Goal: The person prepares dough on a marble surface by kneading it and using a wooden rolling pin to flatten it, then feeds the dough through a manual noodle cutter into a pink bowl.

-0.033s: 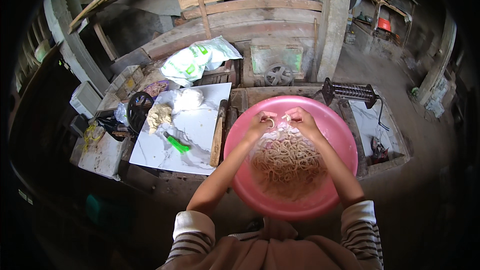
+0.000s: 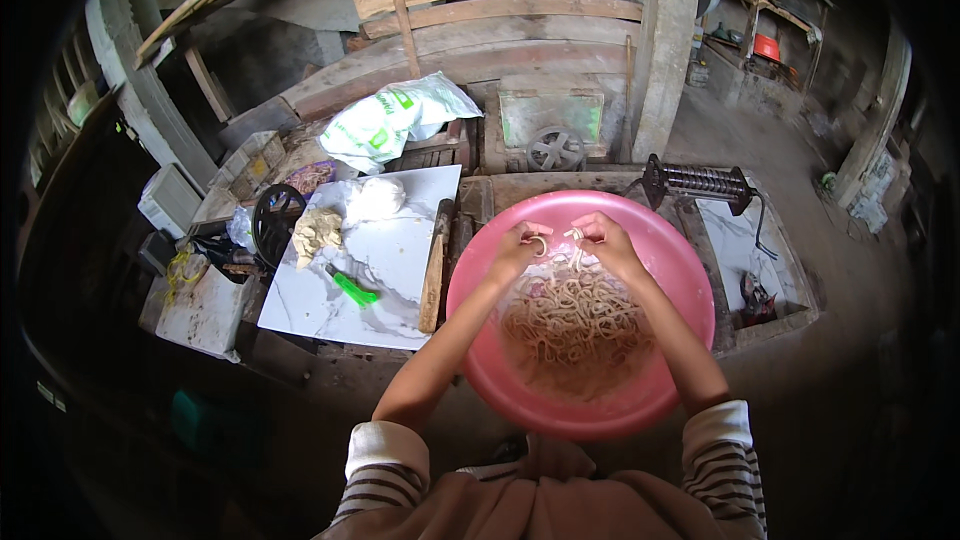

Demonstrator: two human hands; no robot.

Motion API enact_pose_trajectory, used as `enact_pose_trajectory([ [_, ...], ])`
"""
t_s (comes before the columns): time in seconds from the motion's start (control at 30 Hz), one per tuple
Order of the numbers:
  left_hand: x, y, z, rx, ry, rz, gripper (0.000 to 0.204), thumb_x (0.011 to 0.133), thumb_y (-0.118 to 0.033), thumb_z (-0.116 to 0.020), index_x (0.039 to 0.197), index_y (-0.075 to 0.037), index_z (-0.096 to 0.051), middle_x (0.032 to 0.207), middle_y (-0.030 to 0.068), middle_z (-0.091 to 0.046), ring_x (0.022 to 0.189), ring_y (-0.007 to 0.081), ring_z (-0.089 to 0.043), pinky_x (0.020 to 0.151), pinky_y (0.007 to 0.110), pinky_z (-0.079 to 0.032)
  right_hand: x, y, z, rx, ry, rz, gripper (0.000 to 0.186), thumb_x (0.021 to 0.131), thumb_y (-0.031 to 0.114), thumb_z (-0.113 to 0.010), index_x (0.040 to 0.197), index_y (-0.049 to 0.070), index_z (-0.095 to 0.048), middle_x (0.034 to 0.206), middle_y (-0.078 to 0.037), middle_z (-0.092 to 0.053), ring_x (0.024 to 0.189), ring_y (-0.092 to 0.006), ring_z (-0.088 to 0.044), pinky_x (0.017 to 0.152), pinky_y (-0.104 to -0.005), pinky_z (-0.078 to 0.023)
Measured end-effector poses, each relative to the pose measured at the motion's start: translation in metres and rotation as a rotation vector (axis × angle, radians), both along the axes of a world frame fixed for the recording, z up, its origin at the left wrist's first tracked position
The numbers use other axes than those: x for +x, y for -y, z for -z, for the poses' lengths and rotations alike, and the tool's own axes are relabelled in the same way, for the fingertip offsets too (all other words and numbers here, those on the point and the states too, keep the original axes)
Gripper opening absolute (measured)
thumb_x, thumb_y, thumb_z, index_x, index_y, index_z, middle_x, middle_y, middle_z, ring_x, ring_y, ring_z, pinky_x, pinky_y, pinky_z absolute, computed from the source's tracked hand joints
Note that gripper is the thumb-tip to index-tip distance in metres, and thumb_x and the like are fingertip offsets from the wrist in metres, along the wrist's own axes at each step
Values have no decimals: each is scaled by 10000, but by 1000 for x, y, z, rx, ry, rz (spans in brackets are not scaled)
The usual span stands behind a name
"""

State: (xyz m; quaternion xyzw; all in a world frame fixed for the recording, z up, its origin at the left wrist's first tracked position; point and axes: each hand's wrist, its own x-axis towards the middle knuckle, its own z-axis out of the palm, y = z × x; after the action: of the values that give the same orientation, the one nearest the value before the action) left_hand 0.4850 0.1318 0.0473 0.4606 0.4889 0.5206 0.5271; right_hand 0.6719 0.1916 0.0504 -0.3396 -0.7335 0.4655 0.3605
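Over the far part of a wide pink basin (image 2: 697, 330), both my hands are raised close together. Pinched in my left hand (image 2: 514, 248) is a pale dough strand (image 2: 541, 244) that curls out from the fingers. My right hand (image 2: 608, 242), also closed, grips another pale dough strand (image 2: 576, 252) hanging toward the basin. Below them lies a tangled heap of beige dough strands (image 2: 575, 318), with fine brownish powder (image 2: 585, 380) along its near side. White powder shows at the heap's far edge. My fingertips are partly hidden by the hands.
Left of the basin, a marbled board (image 2: 400, 260) carries a beige dough lump (image 2: 318, 232), a white bag (image 2: 376, 198) and a green-handled cutter (image 2: 354, 288). A wooden stick (image 2: 436, 275) lies along its edge. A cranked roller (image 2: 698, 185) stands right of the basin.
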Motion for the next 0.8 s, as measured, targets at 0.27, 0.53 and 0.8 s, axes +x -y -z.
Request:
enact_pose_trajectory([
  [0.27,8,12,-9,293,-970,-102,222,744,28,-496,935,-36,-588,825,188,-626,792,341,-612,712,383,-491,20,13,-12,308,265,158,291,742,-6,-628,1013,67,-553,838,-99,-602,681,-171,-580,653,-283,-469],
  [0.53,11,22,-13,355,-1209,-164,199,772,16,-494,926,-56,-598,849,174,-631,788,338,-613,691,423,-494,33,26,-16,566,560,368,226,755,28,-595,976,61,-560,896,-108,-563,976,-302,-497,851,-393,-400],
  [0.8,13,111,-59,403,-718,-457,133,844,-55,-560,937,32,-597,812,79,-638,748,141,-612,708,251,-485,39,105,-72,388,116,126,138,830,15,-520,954,26,-580,894,-127,-604,794,-255,-617,713,-335,-489],
])
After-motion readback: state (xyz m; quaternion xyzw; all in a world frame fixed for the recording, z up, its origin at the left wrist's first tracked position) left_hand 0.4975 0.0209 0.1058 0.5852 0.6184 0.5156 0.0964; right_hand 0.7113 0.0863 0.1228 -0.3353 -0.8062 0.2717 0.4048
